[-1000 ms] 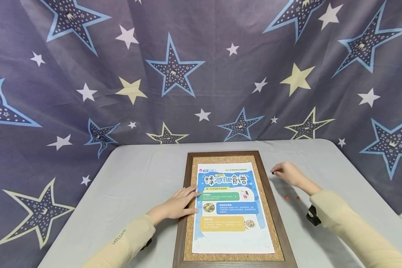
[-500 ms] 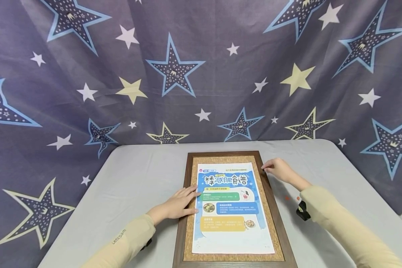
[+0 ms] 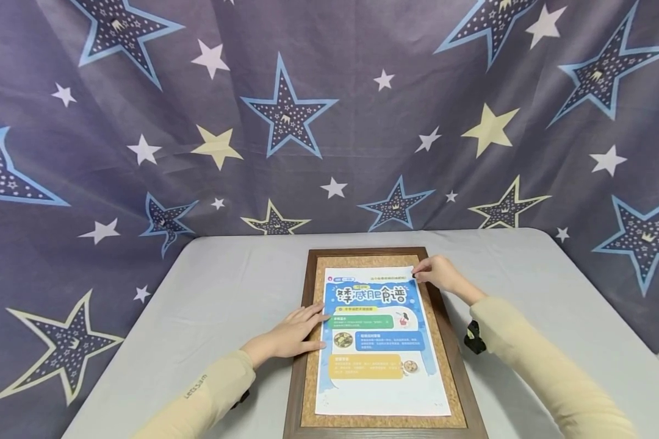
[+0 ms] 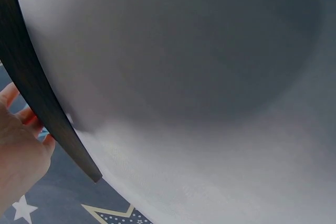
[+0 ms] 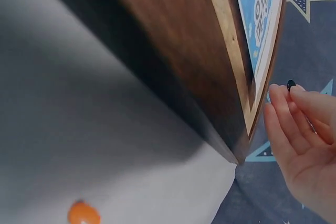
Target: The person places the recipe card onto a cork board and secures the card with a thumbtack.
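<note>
A printed paper poster [image 3: 384,396] lies on a cork board [image 3: 381,421] with a dark wooden frame. My right hand [image 3: 442,274] pinches a small black push pin [image 5: 291,84] between thumb and fingers; only its rounded head shows. In the head view that hand is at the poster's top right corner. Whether the pin's tip touches the paper cannot be told. My left hand [image 3: 288,332] rests across the frame's left side, fingers extended onto the poster's left edge. The left wrist view shows part of this hand behind the dark frame edge [image 4: 37,82].
The board lies on a table with a light grey cover [image 3: 241,268]. A small orange piece [image 5: 84,213] sits on the cover, right of the board. Behind the table hangs a dark star-patterned curtain [image 3: 351,152]. Each wrist wears a black device, such as the right one [image 3: 475,337].
My right hand has moved left, from beside the board over its frame to the poster's top right corner, carrying the push pin. The right sleeve now covers two orange pieces. My left hand stays put.
</note>
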`<state>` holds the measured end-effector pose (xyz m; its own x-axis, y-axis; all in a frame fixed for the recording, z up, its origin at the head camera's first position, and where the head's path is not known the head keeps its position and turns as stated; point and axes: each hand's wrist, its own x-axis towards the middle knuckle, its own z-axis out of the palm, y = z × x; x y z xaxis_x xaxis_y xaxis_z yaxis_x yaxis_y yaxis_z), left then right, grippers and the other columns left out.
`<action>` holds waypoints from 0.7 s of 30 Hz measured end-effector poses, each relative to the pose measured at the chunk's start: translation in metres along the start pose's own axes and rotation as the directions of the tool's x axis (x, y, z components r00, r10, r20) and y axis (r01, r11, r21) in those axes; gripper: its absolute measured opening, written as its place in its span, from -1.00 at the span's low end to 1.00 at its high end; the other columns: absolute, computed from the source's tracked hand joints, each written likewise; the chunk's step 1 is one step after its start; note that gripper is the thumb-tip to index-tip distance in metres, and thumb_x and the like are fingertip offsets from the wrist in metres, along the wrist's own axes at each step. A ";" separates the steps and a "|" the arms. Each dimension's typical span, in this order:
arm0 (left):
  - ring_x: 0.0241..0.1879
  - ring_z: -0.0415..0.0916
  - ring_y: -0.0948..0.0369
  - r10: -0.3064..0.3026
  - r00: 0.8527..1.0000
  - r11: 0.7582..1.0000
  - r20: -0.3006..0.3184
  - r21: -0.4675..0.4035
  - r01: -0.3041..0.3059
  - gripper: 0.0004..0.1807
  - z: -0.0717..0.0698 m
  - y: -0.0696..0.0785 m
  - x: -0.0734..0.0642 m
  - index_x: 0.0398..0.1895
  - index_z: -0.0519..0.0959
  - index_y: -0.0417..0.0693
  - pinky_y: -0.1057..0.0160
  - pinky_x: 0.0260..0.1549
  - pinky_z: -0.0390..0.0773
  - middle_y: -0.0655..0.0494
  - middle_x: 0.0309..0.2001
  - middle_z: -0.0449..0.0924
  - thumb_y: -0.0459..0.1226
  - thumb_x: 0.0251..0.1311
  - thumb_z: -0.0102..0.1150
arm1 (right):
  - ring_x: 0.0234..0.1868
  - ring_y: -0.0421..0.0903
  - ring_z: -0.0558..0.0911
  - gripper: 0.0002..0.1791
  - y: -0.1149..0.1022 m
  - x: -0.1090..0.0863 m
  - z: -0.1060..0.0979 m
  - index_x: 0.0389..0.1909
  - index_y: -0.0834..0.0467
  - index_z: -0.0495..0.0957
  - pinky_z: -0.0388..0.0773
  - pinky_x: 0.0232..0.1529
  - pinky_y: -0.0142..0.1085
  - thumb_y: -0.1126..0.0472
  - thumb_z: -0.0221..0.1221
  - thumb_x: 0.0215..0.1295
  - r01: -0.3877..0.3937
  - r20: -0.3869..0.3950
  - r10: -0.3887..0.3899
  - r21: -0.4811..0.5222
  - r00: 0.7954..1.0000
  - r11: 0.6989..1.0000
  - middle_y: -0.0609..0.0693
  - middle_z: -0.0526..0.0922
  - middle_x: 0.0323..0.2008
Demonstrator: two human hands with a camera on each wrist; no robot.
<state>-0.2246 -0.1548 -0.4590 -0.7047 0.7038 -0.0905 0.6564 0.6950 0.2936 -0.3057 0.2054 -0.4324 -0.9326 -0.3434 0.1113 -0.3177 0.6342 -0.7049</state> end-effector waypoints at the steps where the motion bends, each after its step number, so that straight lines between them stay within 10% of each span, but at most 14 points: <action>1: 0.33 -0.16 0.02 0.000 1.000 1.000 -0.001 0.001 0.000 -0.32 0.000 0.000 0.000 0.29 0.14 -0.11 0.00 0.26 -0.12 -0.14 0.35 -0.10 0.08 0.21 -0.11 | -0.45 0.05 0.63 -0.88 -0.001 0.001 0.001 -0.38 0.46 0.57 0.56 -0.40 -0.28 0.47 0.10 0.08 0.001 0.001 -0.001 0.005 1.000 1.000 0.26 0.62 -0.40; 21: 0.33 -0.15 0.01 0.004 1.000 1.000 -0.007 -0.008 -0.004 -0.32 -0.001 0.001 0.001 0.28 0.15 -0.12 -0.01 0.25 -0.10 -0.15 0.34 -0.09 0.07 0.20 -0.10 | -0.55 -0.14 0.59 -0.88 0.008 0.013 0.016 -0.44 0.47 0.58 0.55 -0.50 -0.34 0.48 0.09 0.07 -0.092 -0.026 0.093 0.044 0.995 0.995 0.24 0.63 -0.48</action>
<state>-0.2245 -0.1537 -0.4575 -0.7038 0.7055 -0.0830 0.6570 0.6908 0.3018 -0.3174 0.1950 -0.4474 -0.9622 -0.2649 0.0628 -0.2224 0.6318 -0.7426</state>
